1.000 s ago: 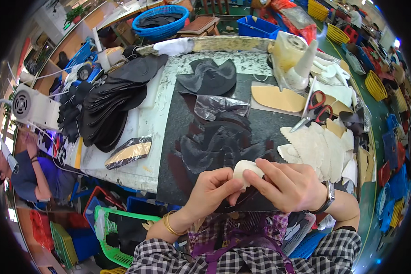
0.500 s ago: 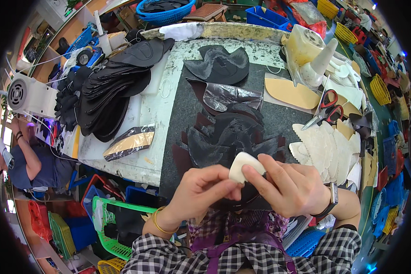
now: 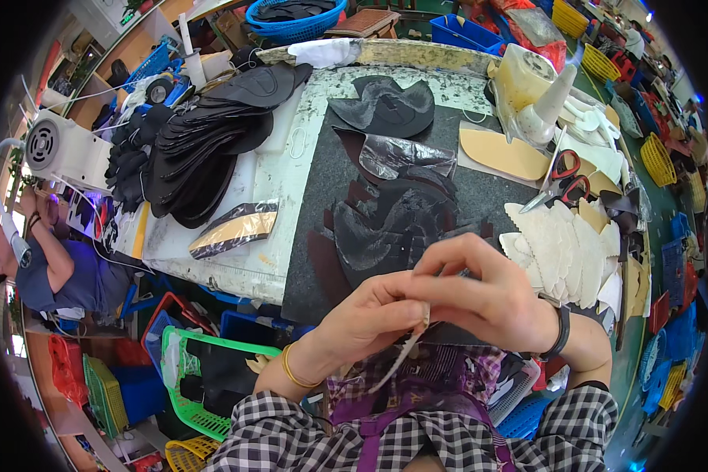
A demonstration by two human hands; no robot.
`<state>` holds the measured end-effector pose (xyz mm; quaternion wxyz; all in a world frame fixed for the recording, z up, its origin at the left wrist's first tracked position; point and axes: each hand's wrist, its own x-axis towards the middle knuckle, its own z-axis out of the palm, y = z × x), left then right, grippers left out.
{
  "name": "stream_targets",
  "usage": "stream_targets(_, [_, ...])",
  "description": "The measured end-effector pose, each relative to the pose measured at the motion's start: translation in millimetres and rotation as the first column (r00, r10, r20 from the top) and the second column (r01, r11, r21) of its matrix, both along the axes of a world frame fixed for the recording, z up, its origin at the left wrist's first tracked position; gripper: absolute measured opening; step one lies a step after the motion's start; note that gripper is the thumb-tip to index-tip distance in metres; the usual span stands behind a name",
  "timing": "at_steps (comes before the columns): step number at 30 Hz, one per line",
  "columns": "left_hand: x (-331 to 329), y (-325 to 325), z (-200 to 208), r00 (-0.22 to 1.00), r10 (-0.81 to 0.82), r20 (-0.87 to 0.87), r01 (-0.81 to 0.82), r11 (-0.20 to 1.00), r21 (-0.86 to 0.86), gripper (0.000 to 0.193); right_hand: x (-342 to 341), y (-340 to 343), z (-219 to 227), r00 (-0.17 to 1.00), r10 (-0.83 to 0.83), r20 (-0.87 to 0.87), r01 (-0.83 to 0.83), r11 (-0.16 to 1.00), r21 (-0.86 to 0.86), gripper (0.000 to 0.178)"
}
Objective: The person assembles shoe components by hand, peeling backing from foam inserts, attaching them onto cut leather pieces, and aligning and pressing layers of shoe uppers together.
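Observation:
Low in front of my body, my left hand (image 3: 359, 321) pinches a thin white piece (image 3: 403, 360) between thumb and fingers. The piece is turned almost edge-on, and its lower part hangs below the hand as a curved strip. My right hand (image 3: 492, 303) is bent over the left fingertips, closed at the top of the piece. Its fingertips are partly hidden and slightly blurred, so what they pinch cannot be made out. Just beyond my hands lies a heap of black curved pieces (image 3: 389, 224) on the dark grey mat (image 3: 311, 212).
White jagged-edged pieces (image 3: 562, 252) and red-handled scissors (image 3: 562, 182) lie at the right. A pale bottle (image 3: 519, 79) stands behind them. Stacked black pieces (image 3: 212, 134) occupy the left. A green basket (image 3: 182, 385) sits below the table; another person (image 3: 67, 263) is at far left.
The white piece has turned from broad face to nearly edge-on and now hangs lower. My right hand has risen and curled over my left fingertips. The view has shifted slightly.

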<state>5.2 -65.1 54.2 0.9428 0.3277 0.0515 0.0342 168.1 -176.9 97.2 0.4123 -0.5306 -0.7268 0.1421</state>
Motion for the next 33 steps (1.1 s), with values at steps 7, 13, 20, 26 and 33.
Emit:
stream_targets(7, [-19.9, -26.5, 1.0, 0.85, 0.527, 0.002, -0.525, 0.848, -0.072, 0.031, -21.4, -21.2, -24.1, 0.961, 0.095, 0.26, -0.128, 0.985, 0.114, 0.023])
stream_targets(13, [-146.3, 47.8, -34.0, 0.81, 0.555, -0.19, -0.339, 0.708, 0.62, 0.02, -8.5, -79.2, -27.2, 0.952, 0.298, -0.068, -0.305, 0.914, -0.268, 0.015])
stream_targets(20, [-91.7, 17.7, -28.2, 0.979, 0.19, -0.068, -0.115, 0.803, 0.585, 0.082, -5.9, -71.5, -27.7, 0.856, -0.252, -0.452, 0.008, 0.88, -0.475, 0.015])
stream_targets(26, [-17.1, 47.3, -27.1, 0.848, 0.514, -0.128, 0.053, 0.159, 0.986, 0.019, 17.1, -27.0, -56.7, 0.86, -0.478, -0.176, 0.33, 0.786, -0.524, 0.02])
stream_targets(33, [-10.7, 71.4, -36.5, 0.871, 0.36, -0.335, 0.212, 0.341, 0.916, 0.021, 31.1, -13.8, -57.9, 0.911, -0.405, -0.077, 0.272, 0.73, -0.627, 0.027])
